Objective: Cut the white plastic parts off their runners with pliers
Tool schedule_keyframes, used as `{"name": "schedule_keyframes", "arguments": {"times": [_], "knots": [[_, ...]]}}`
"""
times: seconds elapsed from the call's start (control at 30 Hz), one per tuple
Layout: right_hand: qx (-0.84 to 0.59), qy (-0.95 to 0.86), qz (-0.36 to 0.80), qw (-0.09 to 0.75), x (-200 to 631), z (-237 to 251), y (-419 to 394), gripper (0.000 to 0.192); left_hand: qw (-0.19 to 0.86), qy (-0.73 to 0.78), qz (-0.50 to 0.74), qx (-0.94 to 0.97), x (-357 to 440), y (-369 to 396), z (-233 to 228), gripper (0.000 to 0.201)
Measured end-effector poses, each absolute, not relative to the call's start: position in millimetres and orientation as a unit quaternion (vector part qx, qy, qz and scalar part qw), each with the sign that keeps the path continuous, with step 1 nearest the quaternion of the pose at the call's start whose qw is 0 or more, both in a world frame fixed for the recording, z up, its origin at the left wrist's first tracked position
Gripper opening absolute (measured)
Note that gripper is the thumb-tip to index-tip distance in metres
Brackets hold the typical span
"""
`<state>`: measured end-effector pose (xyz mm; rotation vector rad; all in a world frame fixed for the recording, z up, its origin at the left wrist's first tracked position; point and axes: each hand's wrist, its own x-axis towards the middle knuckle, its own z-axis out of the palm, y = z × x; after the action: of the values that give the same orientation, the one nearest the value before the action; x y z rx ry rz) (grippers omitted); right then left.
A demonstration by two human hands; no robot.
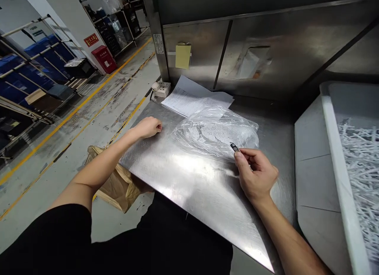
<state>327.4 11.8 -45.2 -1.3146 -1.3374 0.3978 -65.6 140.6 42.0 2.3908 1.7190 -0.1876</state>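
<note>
Plastic bag (pixel 217 134), clear and crumpled, lies on the steel tabletop (pixel 177 180), its long axis running across in front of me; marks like print show through, from inside or beneath I cannot tell. At the bag's near right edge, my right hand (pixel 257 173), the closer one, pinches a small black tool (pixel 235 147) between thumb and forefinger, tip aimed leftward and away from me, over the bag; whether they touch is unclear. My left hand (pixel 149 127) sits just off the bag's left end, fingers curled in, any grip hidden. Printed sheets (pixel 189 94) reach out beyond the bag's far side. Well right of the bag, a pale bin (pixel 334 140) holds heaped thin white strips (pixel 363 164). Left of the bag, down on the floor, stands a brown sack (pixel 120 190), contents unclear.
</note>
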Motion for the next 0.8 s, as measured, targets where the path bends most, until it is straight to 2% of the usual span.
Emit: {"name": "schedule_keyframes", "arguments": {"times": [0.27,0.37,0.63,0.8], "knots": [[-0.538,-0.574,0.189,0.588,323.8,-41.3,6.1,0.024,0.105,0.61,-0.057,0.783,-63.6,114.9,64.0,0.018],[-0.526,-0.567,0.216,0.596,322.1,-41.4,5.8,0.023,0.084,0.615,-0.063,0.781,-57.3,108.6,68.9,0.029],[-0.485,-0.552,0.292,0.613,309.7,-39.3,3.3,0.02,-0.004,0.582,-0.091,0.808,-24.5,105.7,79.1,0.037],[-0.508,-0.557,0.27,0.598,310.1,-37.4,5.7,0.021,-0.027,0.532,-0.113,0.839,-19.0,113.2,86.4,0.028]]}}
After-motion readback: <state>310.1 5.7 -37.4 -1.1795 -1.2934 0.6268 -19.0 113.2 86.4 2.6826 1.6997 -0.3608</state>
